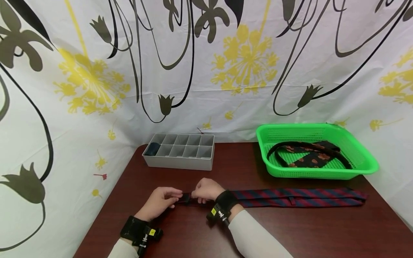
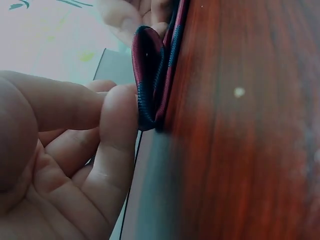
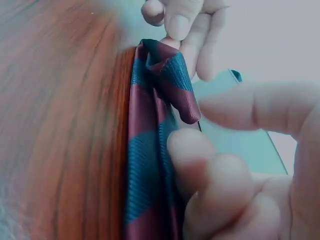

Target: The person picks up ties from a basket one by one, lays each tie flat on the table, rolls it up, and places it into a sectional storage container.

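A necktie (image 1: 300, 197) with dark red and navy stripes lies lengthwise across the table, and its left end is folded back over itself. My left hand (image 1: 161, 201) is at that folded end, thumb and forefinger pinching its edge. In the left wrist view the fold (image 2: 145, 92) stands up as a small loop beside the fingertips. My right hand (image 1: 207, 190) is just right of the fold, its fingers bent around the turned-over flap (image 3: 177, 82). In the right wrist view, the forefinger touches the flap's tip. The fingers partly hide the fold in the head view.
Behind the hands stands a grey divided box (image 1: 180, 163), with a dark rolled item (image 1: 152, 149) in its front-left compartment. At the back right, a green basket (image 1: 322, 173) holds a dark floral tie (image 1: 313, 160). A patterned cloth (image 1: 238, 114) hangs behind the table.
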Demonstrator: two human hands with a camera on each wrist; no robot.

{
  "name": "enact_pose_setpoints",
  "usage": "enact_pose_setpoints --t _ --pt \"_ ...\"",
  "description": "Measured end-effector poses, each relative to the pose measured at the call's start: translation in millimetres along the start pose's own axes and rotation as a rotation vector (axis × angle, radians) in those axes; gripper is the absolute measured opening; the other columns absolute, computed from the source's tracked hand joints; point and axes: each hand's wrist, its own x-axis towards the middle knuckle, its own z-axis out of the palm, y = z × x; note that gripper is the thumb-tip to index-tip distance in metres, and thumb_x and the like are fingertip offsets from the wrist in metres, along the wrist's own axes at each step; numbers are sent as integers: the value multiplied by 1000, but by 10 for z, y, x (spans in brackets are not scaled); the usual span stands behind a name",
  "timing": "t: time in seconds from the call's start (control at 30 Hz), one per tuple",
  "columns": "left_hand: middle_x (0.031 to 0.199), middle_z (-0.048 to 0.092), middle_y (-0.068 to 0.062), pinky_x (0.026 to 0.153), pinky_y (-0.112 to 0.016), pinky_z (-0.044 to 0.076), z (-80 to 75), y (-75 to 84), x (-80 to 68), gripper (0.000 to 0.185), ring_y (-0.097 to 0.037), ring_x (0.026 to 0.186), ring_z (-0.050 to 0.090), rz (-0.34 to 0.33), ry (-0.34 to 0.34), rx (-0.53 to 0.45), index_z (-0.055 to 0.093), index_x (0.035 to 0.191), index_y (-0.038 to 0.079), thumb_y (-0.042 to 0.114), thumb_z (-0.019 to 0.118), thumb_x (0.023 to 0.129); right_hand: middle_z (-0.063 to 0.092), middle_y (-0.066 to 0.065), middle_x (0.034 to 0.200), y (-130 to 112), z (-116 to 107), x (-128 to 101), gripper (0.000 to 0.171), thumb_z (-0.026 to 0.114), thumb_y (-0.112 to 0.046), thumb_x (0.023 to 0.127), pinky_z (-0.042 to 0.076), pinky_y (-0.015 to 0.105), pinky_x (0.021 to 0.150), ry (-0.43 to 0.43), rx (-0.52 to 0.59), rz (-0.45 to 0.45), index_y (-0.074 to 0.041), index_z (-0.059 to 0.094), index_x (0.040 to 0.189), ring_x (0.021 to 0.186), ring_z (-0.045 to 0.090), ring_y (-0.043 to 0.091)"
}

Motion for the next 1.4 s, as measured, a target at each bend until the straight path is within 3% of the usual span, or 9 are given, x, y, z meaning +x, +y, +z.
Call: enact_pose_setpoints --t 0.13,0.33,0.53,0.67,0.8,1.03,1.1,1.23,1.4 --pt "119 78 -21 74 -28 64 1 17 -6 26 -27 103 77 -19 48 -1 74 125 -1 3 71 100 63 -7 50 -25 5 -26 39 81 -31 89 44 24 49 18 -8 -10 -16 68 56 46 59 9" --pt "97 79 -11 70 -27 63 -5 -11 -22 17 -16 79 75 -186 226 14 76 113 1 10 73 99 58 -7 46 -52 58 -68 43 85 -28 87 41 25 48 87 -53 -47 -16 64 52 44 57 10" --pt "96 79 -16 69 -30 64 23 5 -43 35 -17 74 76 -245 149 -138 69 122 -10 16 72 101 56 -9 43 -57 144 -27 46 83 -31 86 39 24 47 115 -89 -63 -19 61 48 44 56 9" --pt "96 80 -15 67 -26 62 27 -2 -30 39 -13 71 74 -245 138 -164 67 123 -12 17 76 98 57 -10 43 -70 254 10 45 81 -29 86 38 24 46 151 -92 -95 -20 59 48 43 56 9" --pt "86 79 -9 64 -25 60 26 -18 -11 33 -13 67 70 -239 186 -98 71 116 -8 15 80 93 58 -11 44 -89 292 13 44 80 -27 87 38 23 45 163 -56 -116 -20 59 49 41 57 8" --pt "90 75 -8 68 -31 54 -78 27 -46 26 -16 76 66 -251 487 151 76 110 2 15 80 87 61 -8 47 -76 193 3 41 81 -26 89 46 23 49 99 10 -107 -17 62 54 42 60 8" --pt "91 74 -9 71 -32 52 -103 34 -50 24 -17 79 64 -246 534 227 76 108 5 17 80 87 62 -8 48 -78 183 0 42 81 -25 90 46 24 50 92 2 -110 -16 63 53 43 61 8" --pt "87 70 -6 75 -31 50 -65 21 -21 25 -16 80 61 -206 496 267 76 105 9 22 86 86 62 -8 48 -97 173 -11 41 81 -24 90 46 24 50 87 -9 -103 -16 63 53 42 61 9" --pt "92 71 -6 74 -25 54 35 30 -7 36 -14 81 65 -140 383 112 76 111 9 24 93 82 63 -7 48 -94 167 -5 40 80 -24 90 43 23 48 66 5 -80 -16 64 54 43 60 9"
